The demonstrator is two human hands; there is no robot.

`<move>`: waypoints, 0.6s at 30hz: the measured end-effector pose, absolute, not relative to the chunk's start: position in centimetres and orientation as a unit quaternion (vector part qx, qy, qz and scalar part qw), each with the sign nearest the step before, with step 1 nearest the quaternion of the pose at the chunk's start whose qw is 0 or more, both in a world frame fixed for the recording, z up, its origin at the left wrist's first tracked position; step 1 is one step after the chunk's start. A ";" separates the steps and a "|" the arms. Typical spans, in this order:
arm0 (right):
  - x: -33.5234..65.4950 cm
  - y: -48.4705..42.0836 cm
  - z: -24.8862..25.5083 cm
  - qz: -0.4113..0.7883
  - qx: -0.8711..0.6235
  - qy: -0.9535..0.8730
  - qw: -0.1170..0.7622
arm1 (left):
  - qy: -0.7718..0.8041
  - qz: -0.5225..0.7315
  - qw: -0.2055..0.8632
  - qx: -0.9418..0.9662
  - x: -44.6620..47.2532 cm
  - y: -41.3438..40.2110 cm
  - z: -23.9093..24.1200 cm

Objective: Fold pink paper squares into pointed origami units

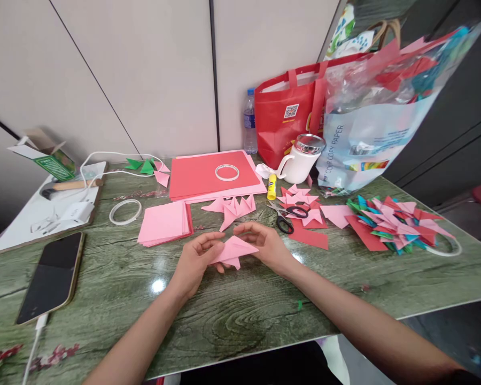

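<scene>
A folded piece of pink paper (234,249) with pointed corners is held just above the table, near its front middle. My left hand (198,260) pinches its left end, thumb on top and fingers underneath. At the other side my right hand (266,245) grips the paper's right end, its fingers curled behind it. Just beyond my hands lie pink folded pieces (233,208) with standing points. Left of these is a stack of pink paper squares (164,222), with red sheets under it. Black-handled scissors (291,214) rest to the right.
Red and pink sheets (202,174) lie at the back, a white ring (227,172) on them. A glue stick (271,187), a white mug (300,160) and bags stand behind right. A colourful folded-paper pile (396,222) is far right; a phone (54,275) lies left.
</scene>
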State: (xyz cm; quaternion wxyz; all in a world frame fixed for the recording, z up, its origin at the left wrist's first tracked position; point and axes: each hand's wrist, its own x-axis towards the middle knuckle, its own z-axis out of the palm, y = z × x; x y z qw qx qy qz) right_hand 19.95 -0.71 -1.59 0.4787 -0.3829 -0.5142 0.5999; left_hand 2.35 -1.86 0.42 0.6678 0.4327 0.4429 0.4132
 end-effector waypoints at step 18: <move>19.6 -1.3 -1.5 0.556 -0.416 -0.533 0.484 | 0.446 0.354 0.609 0.552 2.8 -2.3 0.2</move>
